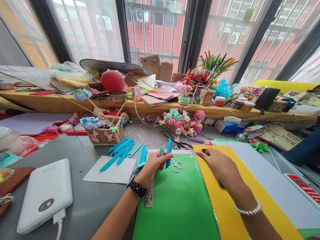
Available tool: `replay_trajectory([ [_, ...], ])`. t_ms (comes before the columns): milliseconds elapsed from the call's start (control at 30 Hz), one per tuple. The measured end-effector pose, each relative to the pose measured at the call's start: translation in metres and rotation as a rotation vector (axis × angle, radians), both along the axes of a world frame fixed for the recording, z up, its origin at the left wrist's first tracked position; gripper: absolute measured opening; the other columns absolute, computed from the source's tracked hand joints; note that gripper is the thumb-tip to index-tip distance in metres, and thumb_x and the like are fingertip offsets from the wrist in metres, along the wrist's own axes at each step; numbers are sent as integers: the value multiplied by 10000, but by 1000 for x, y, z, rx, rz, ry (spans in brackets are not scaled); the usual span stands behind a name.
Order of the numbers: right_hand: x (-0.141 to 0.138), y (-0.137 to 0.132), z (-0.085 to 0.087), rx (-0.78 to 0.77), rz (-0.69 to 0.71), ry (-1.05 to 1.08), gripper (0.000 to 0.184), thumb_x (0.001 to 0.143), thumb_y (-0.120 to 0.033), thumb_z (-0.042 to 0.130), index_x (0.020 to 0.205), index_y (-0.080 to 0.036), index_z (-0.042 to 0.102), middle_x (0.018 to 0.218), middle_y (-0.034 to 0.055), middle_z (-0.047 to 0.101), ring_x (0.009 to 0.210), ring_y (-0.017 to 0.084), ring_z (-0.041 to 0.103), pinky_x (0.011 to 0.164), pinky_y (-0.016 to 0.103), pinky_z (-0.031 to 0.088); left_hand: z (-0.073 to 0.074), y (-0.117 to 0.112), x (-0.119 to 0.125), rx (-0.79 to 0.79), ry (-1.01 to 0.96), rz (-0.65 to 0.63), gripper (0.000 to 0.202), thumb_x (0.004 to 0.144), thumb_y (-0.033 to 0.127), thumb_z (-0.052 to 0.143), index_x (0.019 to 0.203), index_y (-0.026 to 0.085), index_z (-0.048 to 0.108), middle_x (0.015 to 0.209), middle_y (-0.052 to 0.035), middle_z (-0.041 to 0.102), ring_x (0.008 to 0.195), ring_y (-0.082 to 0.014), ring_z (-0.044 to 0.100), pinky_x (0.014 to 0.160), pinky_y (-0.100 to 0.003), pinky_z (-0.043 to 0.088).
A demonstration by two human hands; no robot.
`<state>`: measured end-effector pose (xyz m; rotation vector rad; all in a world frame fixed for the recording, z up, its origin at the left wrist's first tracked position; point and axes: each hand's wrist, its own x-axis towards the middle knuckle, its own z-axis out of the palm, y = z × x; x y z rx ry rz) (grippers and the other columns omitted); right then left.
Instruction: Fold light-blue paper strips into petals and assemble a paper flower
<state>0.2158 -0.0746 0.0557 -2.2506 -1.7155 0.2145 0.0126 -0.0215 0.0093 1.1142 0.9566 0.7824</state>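
Table point(95, 206) scene: blue strips point(169, 154) are pinched by left hand point(155, 164), right hand point(218, 166) is laid open; strip-gathering judged underway, steady pinch needed

Bright daylight floods through the windows point(155, 30); edges bend, soft shadows, sharp focus.

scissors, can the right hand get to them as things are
Probably yes: the scissors lie uncovered on the green sheet, just left of the right hand, with nothing between.
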Motion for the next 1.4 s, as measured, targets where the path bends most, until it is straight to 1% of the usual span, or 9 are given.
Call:
replay_trajectory([
  [67,18,-20,-8,-189,-194,-147,581,744,-625,286,781,-128,584,762,158,618,741,318,582,579,390,417,-2,1,0,5,-8,4,320,591,422,637,661,146,490,390,120,207,344,-16,147,367,-193,88],
  [133,30,-35,-23,-304,-287,-206,623,741,-620,307,806,-74,600,797,202,611,774,330,582,590,387,425,-4,1,0,4,-21,9,321,595,422,632,671,143,495,397,120,209,345,-14,143,364,-191,81],
  [200,35,-44,-39,-268,-332,-296,694,734,-609,343,950,14,559,864,256,588,835,353,563,612,410,429,-5,2,0,-9,-29,27,324,587,420,638,664,147,481,402,123,204,346,-12,133,361,-189,74],
  [267,36,-48,-52,-200,-292,-321,784,742,-601,336,1115,81,439,923,277,567,876,351,546,613,413,436,-5,3,0,-23,-29,44,331,577,421,645,631,158,451,400,126,199,342,-11,130,359,-187,74],
  [400,32,-48,-64,-134,-291,-392,710,790,-524,332,1190,62,372,881,237,577,834,327,554,598,401,441,-6,4,-1,-26,-37,45,355,576,425,643,577,172,394,394,123,210,331,-10,143,352,-187,79],
  [733,28,-43,-64,-107,-166,-613,456,828,-344,363,1130,-17,463,817,200,566,736,288,579,586,353,422,-4,3,-3,-26,-57,29,333,590,400,638,609,176,392,404,125,206,346,-15,134,353,-183,83],
  [867,32,-37,-57,-146,-204,-508,505,779,-368,401,1114,7,450,847,204,549,786,306,570,627,359,414,-6,5,-4,-54,-87,9,344,591,407,637,606,180,379,402,131,181,344,-14,114,353,-182,72],
  [1067,46,-35,-57,-216,-221,-325,512,692,-471,404,915,-30,536,876,195,520,832,327,547,659,390,407,-8,6,-5,-29,-86,-13,354,597,409,630,592,181,359,413,127,198,349,-13,122,349,-183,81],
  [1400,56,-36,-68,-63,-211,-129,534,652,-442,451,986,-26,466,926,200,524,884,293,533,742,357,407,-8,7,-4,-57,-19,-2,346,580,436,626,633,179,401,393,130,210,343,-19,132,358,-185,69],
])
